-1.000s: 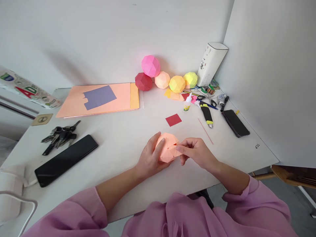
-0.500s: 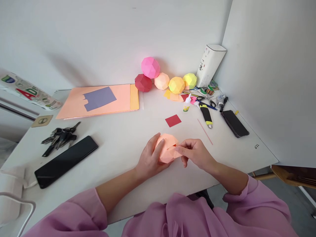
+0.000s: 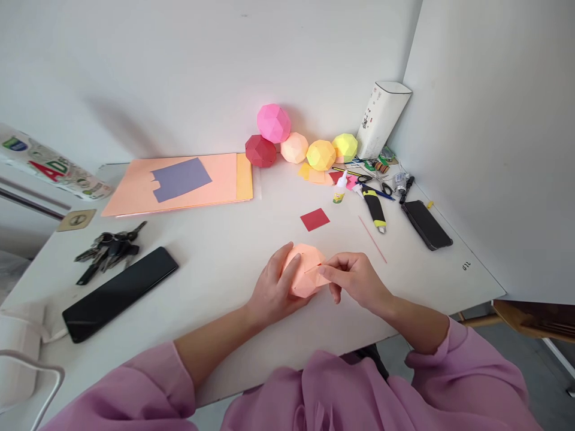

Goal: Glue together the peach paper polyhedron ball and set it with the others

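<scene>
A peach faceted paper ball (image 3: 307,270) is held low over the white table, near its front edge. My left hand (image 3: 275,287) wraps round its left side, fingers on top and thumb underneath or hidden. At the ball's right side, my right hand (image 3: 354,280) pinches a pointed peach flap between thumb and index finger. A narrow dark gap shows in the ball beside those fingertips. Beyond the ball, a small red paper rectangle (image 3: 315,219) lies flat, with a small glue bottle (image 3: 340,188) standing behind it.
Several faceted paper balls, one pink (image 3: 274,123), line the back wall. Paper sheets (image 3: 220,179), keys (image 3: 110,248) and a long black object (image 3: 120,294) lie left. To the right are a cutter (image 3: 374,208), scissors, a thin pink stick (image 3: 372,239) and a phone (image 3: 426,224).
The gap in the peach ball beside my right fingertips looks narrower, with less red showing. Both hands have stayed nearly in place.
</scene>
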`<state>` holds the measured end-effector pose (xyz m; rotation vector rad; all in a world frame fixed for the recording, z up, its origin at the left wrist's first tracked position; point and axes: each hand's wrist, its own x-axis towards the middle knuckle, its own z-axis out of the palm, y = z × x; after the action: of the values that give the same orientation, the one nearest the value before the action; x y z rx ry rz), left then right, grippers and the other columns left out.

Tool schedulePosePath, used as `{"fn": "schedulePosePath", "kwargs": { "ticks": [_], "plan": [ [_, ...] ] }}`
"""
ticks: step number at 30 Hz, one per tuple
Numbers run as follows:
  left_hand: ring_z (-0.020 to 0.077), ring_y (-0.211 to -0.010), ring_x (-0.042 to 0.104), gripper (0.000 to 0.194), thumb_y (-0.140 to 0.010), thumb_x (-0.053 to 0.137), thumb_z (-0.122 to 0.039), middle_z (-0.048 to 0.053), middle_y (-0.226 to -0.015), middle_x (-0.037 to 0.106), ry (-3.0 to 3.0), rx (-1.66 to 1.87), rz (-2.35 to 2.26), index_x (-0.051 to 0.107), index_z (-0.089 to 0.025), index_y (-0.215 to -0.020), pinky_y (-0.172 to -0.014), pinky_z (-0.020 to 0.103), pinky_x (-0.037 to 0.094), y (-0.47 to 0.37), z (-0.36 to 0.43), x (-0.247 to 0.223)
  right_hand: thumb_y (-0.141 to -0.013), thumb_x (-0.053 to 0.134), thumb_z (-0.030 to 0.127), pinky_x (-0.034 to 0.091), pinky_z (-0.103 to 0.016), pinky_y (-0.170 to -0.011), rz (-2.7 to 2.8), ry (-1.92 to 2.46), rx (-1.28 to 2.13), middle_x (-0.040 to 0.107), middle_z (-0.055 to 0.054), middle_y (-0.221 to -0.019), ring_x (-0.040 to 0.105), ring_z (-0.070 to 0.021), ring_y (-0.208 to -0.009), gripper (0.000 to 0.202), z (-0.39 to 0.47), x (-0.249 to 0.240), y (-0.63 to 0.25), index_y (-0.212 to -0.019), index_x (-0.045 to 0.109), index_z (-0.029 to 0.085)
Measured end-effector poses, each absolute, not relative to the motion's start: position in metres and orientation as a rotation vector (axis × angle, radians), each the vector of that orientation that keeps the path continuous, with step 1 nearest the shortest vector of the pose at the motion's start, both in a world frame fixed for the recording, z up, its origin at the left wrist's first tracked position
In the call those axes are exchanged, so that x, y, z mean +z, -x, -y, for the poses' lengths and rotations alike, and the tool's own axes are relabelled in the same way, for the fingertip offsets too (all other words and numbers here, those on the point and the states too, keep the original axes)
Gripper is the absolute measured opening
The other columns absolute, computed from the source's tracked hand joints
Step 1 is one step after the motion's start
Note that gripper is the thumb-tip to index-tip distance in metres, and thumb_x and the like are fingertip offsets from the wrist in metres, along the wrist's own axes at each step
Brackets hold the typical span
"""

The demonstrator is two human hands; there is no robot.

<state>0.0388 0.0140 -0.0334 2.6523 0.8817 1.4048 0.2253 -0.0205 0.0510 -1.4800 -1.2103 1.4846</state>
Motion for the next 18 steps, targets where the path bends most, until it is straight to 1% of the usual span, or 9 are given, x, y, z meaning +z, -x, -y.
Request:
{"fn": "schedulePosePath", "kwargs": {
  "ticks": [7, 10, 15, 18],
  "plan": [
    [0.0317, -0.114, 0.054, 0.088, -0.072, 0.078, -0.038, 0.024, -0.128, 0.044, -2.648, 1.405, -0.894, 0.027, -0.015, -0.14, -0.085, 0.045, 0.057, -0.0385, -0.0142, -0.0342, -0.081, 0.066, 0.035, 0.047, -0.026, -0.059, 1.187, 1.48, 1.484, 0.056, 0.006, -0.039, 0.051, -0.0079, -0.039, 0.023, 0.0206, 0.0505, -0.226, -0.067, 0.064, 0.016],
    [0.0322, -0.115, 0.054, 0.088, -0.072, 0.078, -0.039, 0.024, -0.128, 0.045, -2.65, 1.414, -0.892, 0.026, -0.015, -0.14, -0.085, 0.045, 0.057, -0.0386, -0.0143, -0.0343, -0.082, 0.066, 0.034, 0.047, -0.026, -0.06, 1.19, 1.468, 1.487, 0.056, 0.006, -0.039, 0.051, -0.0079, -0.039, 0.023, 0.0209, 0.0501, -0.2258, -0.067, 0.063, 0.017],
    [0.0324, -0.114, 0.056, 0.085, -0.073, 0.076, -0.042, 0.023, -0.13, 0.046, -2.647, 1.39, -0.927, 0.026, -0.021, -0.139, -0.082, 0.046, 0.058, -0.0385, -0.0137, -0.0347, -0.082, 0.066, 0.034, 0.046, -0.027, -0.057, 1.192, 1.477, 1.481, 0.056, 0.005, -0.039, 0.05, -0.009, -0.04, 0.024, 0.0212, 0.0491, -0.224, -0.067, 0.062, 0.017],
    [0.0325, -0.114, 0.057, 0.085, -0.073, 0.076, -0.043, 0.023, -0.131, 0.046, -2.648, 1.38, -0.935, 0.026, -0.021, -0.139, -0.082, 0.046, 0.058, -0.0382, -0.0133, -0.0352, -0.082, 0.065, 0.034, 0.046, -0.027, -0.059, 1.204, 1.488, 1.474, 0.056, 0.005, -0.039, 0.05, -0.0088, -0.04, 0.024, 0.0209, 0.0494, -0.2238, -0.066, 0.061, 0.017]
  ]
}}
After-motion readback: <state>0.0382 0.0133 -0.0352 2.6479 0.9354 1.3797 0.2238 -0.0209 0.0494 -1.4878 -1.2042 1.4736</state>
